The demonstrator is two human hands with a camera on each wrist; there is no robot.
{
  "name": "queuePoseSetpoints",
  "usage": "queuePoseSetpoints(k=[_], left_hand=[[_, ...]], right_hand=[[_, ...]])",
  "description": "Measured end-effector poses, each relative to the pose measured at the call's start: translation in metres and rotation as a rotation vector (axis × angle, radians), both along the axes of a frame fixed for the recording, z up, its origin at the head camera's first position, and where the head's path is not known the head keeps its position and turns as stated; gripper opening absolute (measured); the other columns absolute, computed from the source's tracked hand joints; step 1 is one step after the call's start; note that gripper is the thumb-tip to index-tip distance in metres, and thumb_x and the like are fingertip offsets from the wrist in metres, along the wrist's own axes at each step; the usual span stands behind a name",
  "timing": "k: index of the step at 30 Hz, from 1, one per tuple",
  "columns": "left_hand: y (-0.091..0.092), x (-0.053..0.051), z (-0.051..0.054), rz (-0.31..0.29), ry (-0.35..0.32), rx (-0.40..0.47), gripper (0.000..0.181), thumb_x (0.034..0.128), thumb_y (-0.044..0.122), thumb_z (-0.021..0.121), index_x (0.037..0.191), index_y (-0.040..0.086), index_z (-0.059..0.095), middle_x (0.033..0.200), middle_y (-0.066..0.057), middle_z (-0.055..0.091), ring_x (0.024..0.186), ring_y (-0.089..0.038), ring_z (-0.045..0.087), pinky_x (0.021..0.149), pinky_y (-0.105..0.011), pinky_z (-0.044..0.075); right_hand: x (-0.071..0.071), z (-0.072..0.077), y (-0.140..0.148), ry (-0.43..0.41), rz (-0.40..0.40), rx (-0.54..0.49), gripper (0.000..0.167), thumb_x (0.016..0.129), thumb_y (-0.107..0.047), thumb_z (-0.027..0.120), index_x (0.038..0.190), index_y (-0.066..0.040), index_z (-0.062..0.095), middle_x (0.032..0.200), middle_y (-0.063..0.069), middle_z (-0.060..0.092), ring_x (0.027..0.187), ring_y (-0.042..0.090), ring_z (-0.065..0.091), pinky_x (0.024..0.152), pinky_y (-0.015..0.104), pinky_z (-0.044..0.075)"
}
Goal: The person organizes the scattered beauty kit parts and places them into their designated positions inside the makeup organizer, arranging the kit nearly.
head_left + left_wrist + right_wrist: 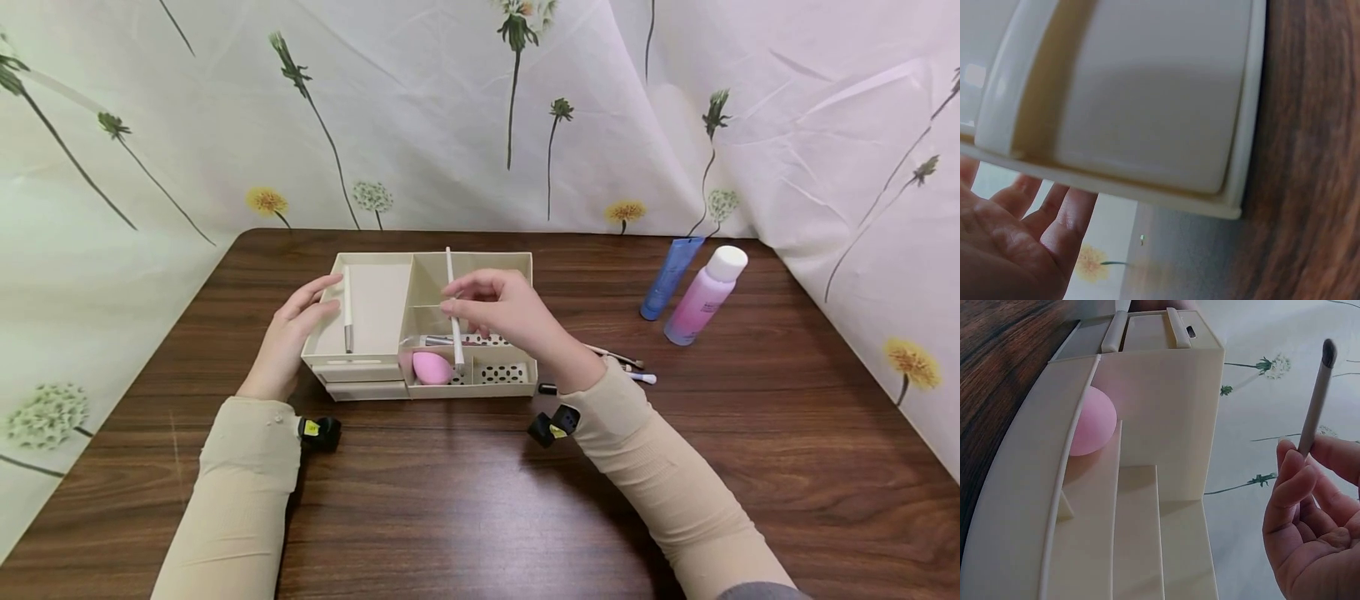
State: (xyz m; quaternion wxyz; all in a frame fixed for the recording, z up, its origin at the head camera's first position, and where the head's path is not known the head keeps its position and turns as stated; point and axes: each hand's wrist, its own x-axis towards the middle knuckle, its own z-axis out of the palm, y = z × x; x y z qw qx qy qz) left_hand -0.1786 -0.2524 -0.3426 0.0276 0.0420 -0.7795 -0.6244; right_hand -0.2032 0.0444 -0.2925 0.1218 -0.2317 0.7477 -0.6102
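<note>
My right hand (513,317) pinches a slim pale-handled makeup brush (457,337) between thumb and fingers, above the right side of a cream desk organizer (371,312). In the right wrist view the brush's dark tip (1329,353) points up, clear of the organizer walls. A pink egg-shaped makeup sponge (432,368) sits in a front compartment. My left hand (288,333) rests against the organizer's left side with fingers extended along the rim; in the left wrist view its palm (1004,244) shows beside the drawer end. Near those fingertips a white stick-like item (347,312) lies on the flat top.
Several makeup brushes (637,377) lie on the wooden table (420,500) right of the organizer, partly hidden by the right forearm. Further right stand a blue tube (670,279) and a pink bottle (701,304) with a white cap. Flowered cloth (450,125) hangs behind.
</note>
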Motion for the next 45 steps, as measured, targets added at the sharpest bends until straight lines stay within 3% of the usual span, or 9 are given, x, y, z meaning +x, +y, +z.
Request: queuePoseSetpoints(k=[10, 24, 31, 39, 45], left_hand=[[-0.001, 0.0, -0.001, 0.0, 0.01, 0.014, 0.047, 0.0993, 0.035, 0.058, 0.146, 0.028, 0.051, 0.164, -0.002, 0.026, 0.152, -0.017, 0.016, 0.123, -0.046, 0.011], [-0.002, -0.001, -0.001, -0.002, 0.008, 0.016, 0.047, 0.0994, 0.034, 0.057, 0.146, 0.027, 0.05, 0.164, -0.004, 0.025, 0.151, -0.018, 0.017, 0.123, -0.047, 0.012], [-0.001, -0.001, -0.001, -0.006, -0.005, 0.046, 0.047, 0.0999, 0.033, 0.057, 0.146, 0.029, 0.05, 0.164, -0.004, 0.026, 0.149, -0.017, 0.021, 0.123, -0.044, 0.014], [0.0, -0.001, -0.001, -0.006, -0.015, 0.049, 0.047, 0.1, 0.034, 0.057, 0.146, 0.028, 0.049, 0.163, -0.004, 0.027, 0.147, -0.017, 0.024, 0.122, -0.043, 0.017], [-0.001, -0.001, -0.001, -0.004, -0.02, 0.049, 0.046, 0.0996, 0.035, 0.057, 0.145, 0.029, 0.051, 0.163, -0.004, 0.029, 0.144, -0.015, 0.027, 0.118, -0.038, 0.022]], right_hand=[[-0.003, 0.006, -0.014, -0.053, 0.015, 0.023, 0.024, 0.091, -0.012, 0.072, 0.112, -0.002, 0.07, 0.078, 0.001, 0.065, 0.061, 0.014, 0.055, 0.057, 0.027, 0.05], [-0.012, 0.011, -0.03, -0.009, 0.052, 0.039, 0.02, 0.091, -0.012, 0.071, 0.109, -0.003, 0.071, 0.078, 0.001, 0.066, 0.064, 0.024, 0.056, 0.055, 0.024, 0.048], [-0.018, 0.012, -0.039, -0.024, 0.067, 0.066, 0.029, 0.091, -0.016, 0.072, 0.115, -0.001, 0.069, 0.082, 0.002, 0.068, 0.062, 0.015, 0.057, 0.056, 0.025, 0.049], [-0.026, 0.014, -0.054, -0.046, 0.067, 0.087, 0.021, 0.091, -0.014, 0.072, 0.109, -0.004, 0.07, 0.079, 0.003, 0.066, 0.062, 0.02, 0.055, 0.056, 0.027, 0.047], [-0.032, 0.017, -0.065, -0.019, 0.062, 0.156, 0.024, 0.091, -0.016, 0.073, 0.112, -0.005, 0.071, 0.076, 0.0, 0.065, 0.057, 0.013, 0.054, 0.058, 0.029, 0.046]])
